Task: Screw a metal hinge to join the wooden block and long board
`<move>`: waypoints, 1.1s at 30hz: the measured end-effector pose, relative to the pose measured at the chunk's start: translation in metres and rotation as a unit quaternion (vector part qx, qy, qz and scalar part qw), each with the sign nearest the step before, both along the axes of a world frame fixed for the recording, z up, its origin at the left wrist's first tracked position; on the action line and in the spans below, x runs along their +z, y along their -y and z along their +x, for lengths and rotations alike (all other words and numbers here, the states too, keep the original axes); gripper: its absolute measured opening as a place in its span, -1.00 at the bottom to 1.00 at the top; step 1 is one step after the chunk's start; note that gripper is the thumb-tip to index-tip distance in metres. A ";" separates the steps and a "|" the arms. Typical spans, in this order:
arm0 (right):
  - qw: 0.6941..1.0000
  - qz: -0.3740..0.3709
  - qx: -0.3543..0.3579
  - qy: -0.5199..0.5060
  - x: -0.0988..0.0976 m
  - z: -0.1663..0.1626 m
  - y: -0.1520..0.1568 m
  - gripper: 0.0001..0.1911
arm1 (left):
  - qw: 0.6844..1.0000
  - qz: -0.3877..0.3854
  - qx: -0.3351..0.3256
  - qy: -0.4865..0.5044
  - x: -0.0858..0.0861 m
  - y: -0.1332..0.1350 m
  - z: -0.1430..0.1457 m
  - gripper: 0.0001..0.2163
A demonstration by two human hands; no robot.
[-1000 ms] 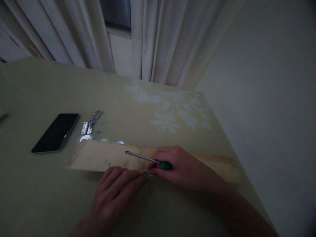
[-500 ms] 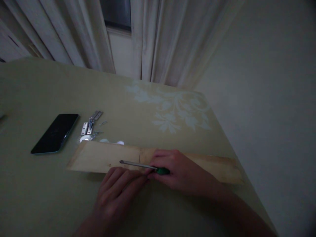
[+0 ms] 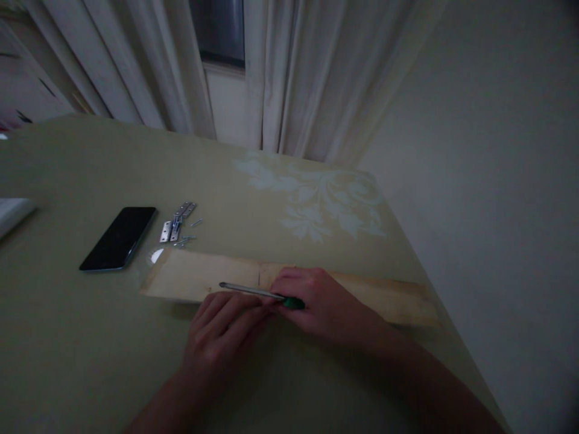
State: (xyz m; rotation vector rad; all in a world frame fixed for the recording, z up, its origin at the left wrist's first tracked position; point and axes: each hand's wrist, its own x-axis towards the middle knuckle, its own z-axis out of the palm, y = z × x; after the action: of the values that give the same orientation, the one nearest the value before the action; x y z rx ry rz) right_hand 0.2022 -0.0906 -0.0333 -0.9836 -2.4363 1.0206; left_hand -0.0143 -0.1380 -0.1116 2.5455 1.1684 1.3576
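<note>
A long pale wooden board [image 3: 194, 276] lies across the table near me. My right hand [image 3: 323, 304] rests on its middle, closed around a green-handled screwdriver [image 3: 257, 293] whose metal shaft points left, nearly flat over the wood. My left hand [image 3: 226, 331] sits at the board's near edge just below the shaft, fingers together and curled toward the right hand's fingertips. Whatever lies between the fingertips is hidden.
A black phone [image 3: 118, 238] lies left of the board. Beside it are metal hinges [image 3: 176, 220] and loose screws [image 3: 186, 241]. The table [image 3: 67, 337] carries a yellow-green cloth with a white floral print [image 3: 316, 202]. Curtains hang behind; the table's right edge drops to the floor.
The screwdriver shaft has dropped from tilted up to nearly flat on the board. A small metal piece seen between the fingertips a second ago is now hidden. The view shifted slightly.
</note>
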 end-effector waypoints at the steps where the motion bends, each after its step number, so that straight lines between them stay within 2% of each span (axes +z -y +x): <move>1: 1.000 0.004 0.000 -0.004 0.000 0.000 0.000 -0.92 | 1.000 -0.004 0.004 -0.003 0.000 -0.001 0.000 -0.86; 8: 0.999 0.023 0.007 -0.041 -0.004 0.002 -0.005 -0.93 | 0.997 -0.064 0.012 0.047 0.003 -0.005 0.004 -0.98; 14: 0.998 0.053 -0.002 -0.017 0.006 -0.001 -0.002 -0.92 | 0.986 -0.122 0.037 0.105 0.000 -0.012 0.007 -0.91; 19: 0.995 0.091 -0.010 0.034 0.028 0.019 0.001 -0.61 | 0.980 -0.153 0.053 0.114 -0.006 -0.018 0.007 -0.89; 24: 0.987 0.145 -0.056 0.044 0.057 0.050 0.012 -0.41 | 0.988 -0.114 0.046 0.092 -0.006 -0.022 0.007 -0.86; 26: 0.983 0.153 -0.096 0.040 0.067 0.059 0.018 -0.48 | 0.991 -0.099 0.043 0.078 -0.006 -0.023 0.007 -0.85; 29: 0.970 0.190 -0.146 0.041 0.078 0.066 0.025 -0.75 | 0.992 -0.095 0.038 0.079 -0.006 -0.023 0.008 -0.84; 33: 0.958 0.252 -0.135 0.007 0.087 0.068 0.029 -0.84 | 0.989 -0.114 0.040 0.082 -0.006 -0.022 0.010 -0.85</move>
State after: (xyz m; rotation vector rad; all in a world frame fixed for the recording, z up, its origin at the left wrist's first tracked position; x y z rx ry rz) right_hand 0.2704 -0.1199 0.0533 -1.0897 -2.3079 0.2769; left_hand -0.0043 -0.1157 -0.1176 2.2095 1.3227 1.3324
